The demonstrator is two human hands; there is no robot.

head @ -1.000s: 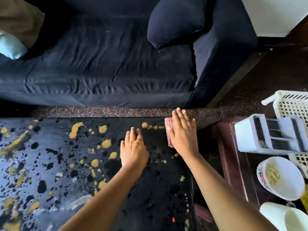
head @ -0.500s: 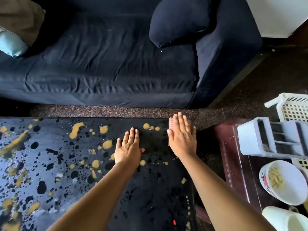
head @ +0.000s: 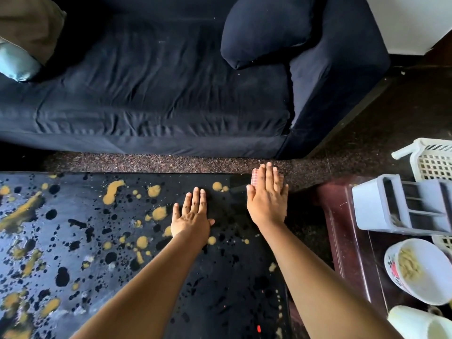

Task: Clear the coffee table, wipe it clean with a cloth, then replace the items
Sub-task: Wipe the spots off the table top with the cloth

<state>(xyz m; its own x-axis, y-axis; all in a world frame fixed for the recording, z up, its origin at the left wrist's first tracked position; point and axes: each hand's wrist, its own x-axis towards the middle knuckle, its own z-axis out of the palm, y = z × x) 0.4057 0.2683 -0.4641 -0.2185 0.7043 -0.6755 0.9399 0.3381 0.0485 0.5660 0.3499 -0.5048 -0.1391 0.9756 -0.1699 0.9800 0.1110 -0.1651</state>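
Both hands lie flat with fingers straight, gripping nothing. The right hand (head: pixel 267 201) presses a red-checked cloth (head: pixel 254 178) onto the table (head: pixel 73 241) at its one o'clock corner; only the cloth's edges peek out beside the fingers. The left hand (head: pixel 192 216) rests palm-down on the tabletop, near the right at eight o'clock, apart from the cloth. The black top is spattered with yellow and dark blotches, thickest toward nine o'clock. A dark sofa (head: pixel 159 94) with a cushion (head: pixel 264 30) runs along twelve o'clock. At three o'clock a reddish side table (head: pixel 342 241) carries a grey caddy (head: pixel 396 204), a bowl (head: pixel 420 270) with something beige inside, and a white cup (head: pixel 420 324); a white basket (head: pixel 433 162) stands behind the caddy.
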